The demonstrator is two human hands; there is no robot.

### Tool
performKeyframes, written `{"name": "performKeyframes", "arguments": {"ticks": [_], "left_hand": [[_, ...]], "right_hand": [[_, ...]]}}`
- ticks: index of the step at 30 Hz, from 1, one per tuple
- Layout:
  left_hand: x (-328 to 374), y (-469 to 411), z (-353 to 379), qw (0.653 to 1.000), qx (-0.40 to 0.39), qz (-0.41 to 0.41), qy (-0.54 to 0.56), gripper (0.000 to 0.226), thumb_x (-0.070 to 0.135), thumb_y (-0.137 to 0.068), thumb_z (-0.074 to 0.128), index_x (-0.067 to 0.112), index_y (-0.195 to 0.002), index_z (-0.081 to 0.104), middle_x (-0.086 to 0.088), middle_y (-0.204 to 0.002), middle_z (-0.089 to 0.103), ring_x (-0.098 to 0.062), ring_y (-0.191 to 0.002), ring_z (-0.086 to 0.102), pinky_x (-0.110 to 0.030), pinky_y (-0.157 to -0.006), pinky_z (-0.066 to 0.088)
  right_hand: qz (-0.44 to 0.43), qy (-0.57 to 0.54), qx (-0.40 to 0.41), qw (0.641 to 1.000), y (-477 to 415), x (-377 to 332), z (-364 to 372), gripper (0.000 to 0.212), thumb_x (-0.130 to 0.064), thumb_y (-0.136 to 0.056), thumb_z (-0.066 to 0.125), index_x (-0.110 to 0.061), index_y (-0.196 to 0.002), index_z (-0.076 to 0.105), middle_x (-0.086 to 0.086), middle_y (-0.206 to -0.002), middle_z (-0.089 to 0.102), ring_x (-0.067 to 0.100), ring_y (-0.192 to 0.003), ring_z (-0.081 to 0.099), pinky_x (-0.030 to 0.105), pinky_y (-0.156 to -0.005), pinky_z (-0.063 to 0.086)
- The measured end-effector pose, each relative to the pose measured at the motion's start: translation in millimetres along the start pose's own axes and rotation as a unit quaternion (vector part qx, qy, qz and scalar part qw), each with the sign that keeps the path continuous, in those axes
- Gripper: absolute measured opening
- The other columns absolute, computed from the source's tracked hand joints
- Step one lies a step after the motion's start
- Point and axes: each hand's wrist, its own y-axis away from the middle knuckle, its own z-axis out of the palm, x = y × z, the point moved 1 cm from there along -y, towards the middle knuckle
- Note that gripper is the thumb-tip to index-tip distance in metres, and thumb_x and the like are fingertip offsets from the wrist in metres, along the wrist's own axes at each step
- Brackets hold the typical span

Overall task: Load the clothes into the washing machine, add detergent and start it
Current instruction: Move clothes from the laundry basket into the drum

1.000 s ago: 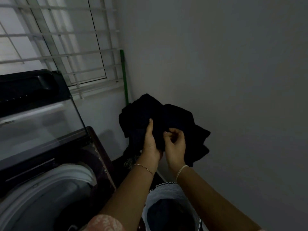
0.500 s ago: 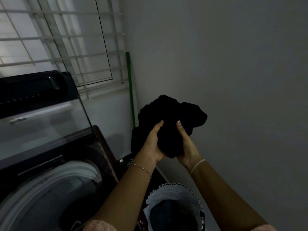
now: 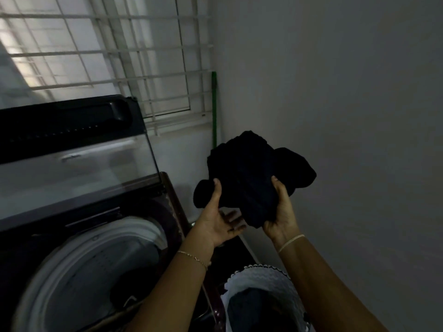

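Observation:
A bunched black garment (image 3: 249, 176) is held up in the air between both my hands, to the right of the washing machine. My left hand (image 3: 217, 221) supports it from below and the left, thumb pressed on the cloth. My right hand (image 3: 280, 212) grips its lower right side. The top-loading washing machine (image 3: 172, 200) stands at the left with its glass lid (image 3: 72, 168) raised. Its white drum rim (image 3: 100, 245) is open, with some dark clothes low inside. A white laundry basket (image 3: 261, 279) with dark clothes sits below my arms.
A barred window (image 3: 107, 56) fills the wall behind the machine. A green stick (image 3: 214, 104) leans in the corner. A plain grey wall (image 3: 335, 104) runs close along the right side.
The garment has been gathered into a tighter bundle. My hands have shifted from pinching its front to cupping it from below and the sides; the view has swung slightly left.

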Motion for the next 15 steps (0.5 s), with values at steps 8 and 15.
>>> {"name": "performKeyframes", "arguments": {"ticks": [8, 15], "left_hand": [[47, 27, -48, 0.977, 0.004, 0.165, 0.138, 0.040, 0.036, -0.087, 0.062, 0.014, -0.120, 0.063, -0.012, -0.129, 0.061, -0.032, -0.117, 0.057, -0.051, -0.101, 0.045], [70, 63, -61, 0.973, -0.097, 0.177, 0.116, 0.079, 0.068, -0.073, 0.055, 0.017, -0.133, 0.055, -0.013, -0.133, 0.059, -0.033, -0.126, 0.052, -0.053, -0.109, 0.036]], "right_hand": [[0.068, 0.037, -0.082, 0.994, -10, 31, 37, 0.033, -0.034, -0.079, 0.065, -0.014, -0.104, 0.075, 0.014, -0.120, 0.067, 0.031, -0.111, 0.063, 0.045, -0.100, 0.047], [0.130, 0.024, -0.111, 0.985, -18, 65, 60, 0.048, -0.040, -0.088, 0.059, -0.013, -0.127, 0.060, 0.014, -0.128, 0.062, 0.030, -0.121, 0.057, 0.045, -0.106, 0.044]]}}
